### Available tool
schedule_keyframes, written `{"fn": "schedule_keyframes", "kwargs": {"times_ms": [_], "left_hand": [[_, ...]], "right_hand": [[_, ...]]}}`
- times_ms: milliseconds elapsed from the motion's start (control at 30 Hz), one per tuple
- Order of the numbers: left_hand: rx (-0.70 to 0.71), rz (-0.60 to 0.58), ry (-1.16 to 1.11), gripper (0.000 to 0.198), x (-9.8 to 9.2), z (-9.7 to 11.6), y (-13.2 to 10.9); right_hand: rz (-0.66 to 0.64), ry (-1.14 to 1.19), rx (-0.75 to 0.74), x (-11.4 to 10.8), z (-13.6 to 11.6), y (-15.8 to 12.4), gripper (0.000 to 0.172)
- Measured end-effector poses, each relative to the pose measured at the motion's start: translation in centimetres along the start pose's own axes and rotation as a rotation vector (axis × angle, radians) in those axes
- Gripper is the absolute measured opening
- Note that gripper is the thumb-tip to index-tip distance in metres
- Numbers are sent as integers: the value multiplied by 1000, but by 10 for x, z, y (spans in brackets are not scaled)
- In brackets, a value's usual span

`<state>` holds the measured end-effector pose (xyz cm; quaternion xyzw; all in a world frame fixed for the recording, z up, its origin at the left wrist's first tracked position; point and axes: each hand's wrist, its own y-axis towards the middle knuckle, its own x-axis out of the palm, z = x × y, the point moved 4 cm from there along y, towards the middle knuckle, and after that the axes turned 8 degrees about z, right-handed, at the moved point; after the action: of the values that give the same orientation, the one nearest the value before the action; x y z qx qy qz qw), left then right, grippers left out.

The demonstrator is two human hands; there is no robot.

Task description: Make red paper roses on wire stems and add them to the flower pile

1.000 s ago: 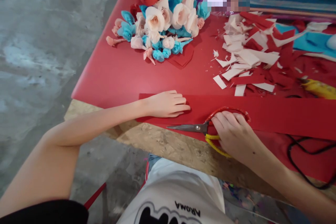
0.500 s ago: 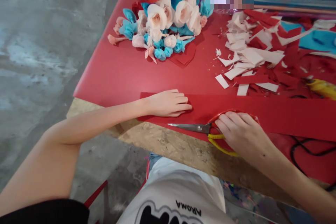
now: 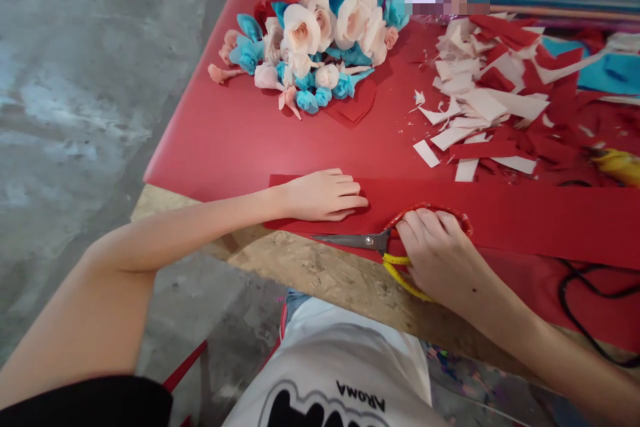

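A long red paper strip [image 3: 540, 217] lies along the table's near edge. My left hand [image 3: 327, 195] rests palm down near its left end, fingers stretched out over the paper. Wrapped round the handles of a pair of scissors [image 3: 369, 241], my right hand [image 3: 434, 243] is at the strip's near side. One handle is wound in red, the other in yellow. The blades point left along the near edge of the paper and look nearly closed. My right fingers partly hide the handles.
Paper flowers [image 3: 303, 30] in white, blue, red and pink are heaped at the back left. White and red paper scraps [image 3: 485, 107] litter the right side. A yellow-handled tool [image 3: 620, 165] and a black cord [image 3: 565, 293] lie at the right. The wooden table edge [image 3: 270, 260] shows in front.
My right hand and the scissors have moved left along the strip's near edge, closer to my left hand. The left hand has stayed on the paper.
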<state>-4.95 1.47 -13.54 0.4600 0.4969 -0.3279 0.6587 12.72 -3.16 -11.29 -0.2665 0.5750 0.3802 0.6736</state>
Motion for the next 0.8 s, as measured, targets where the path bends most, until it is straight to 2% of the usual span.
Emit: {"fn": "schedule_keyframes", "kwargs": {"times_ms": [200, 333, 467, 567, 800], "left_hand": [[4, 0, -8, 25, 1, 0, 0], [2, 1, -13, 25, 4, 0, -1], [-11, -18, -20, 27, 5, -2, -2], [-7, -9, -17, 27, 3, -2, -1], [-7, 3, -12, 26, 1, 0, 0]], "right_hand": [[23, -4, -72, -3, 7, 2, 10], [-8, -52, -130, -5, 7, 0, 12], [-18, -77, -67, -1, 1, 0, 6], [-9, -47, -24, 0, -4, 1, 11], [-24, -44, -47, 2, -11, 9, 9]]}}
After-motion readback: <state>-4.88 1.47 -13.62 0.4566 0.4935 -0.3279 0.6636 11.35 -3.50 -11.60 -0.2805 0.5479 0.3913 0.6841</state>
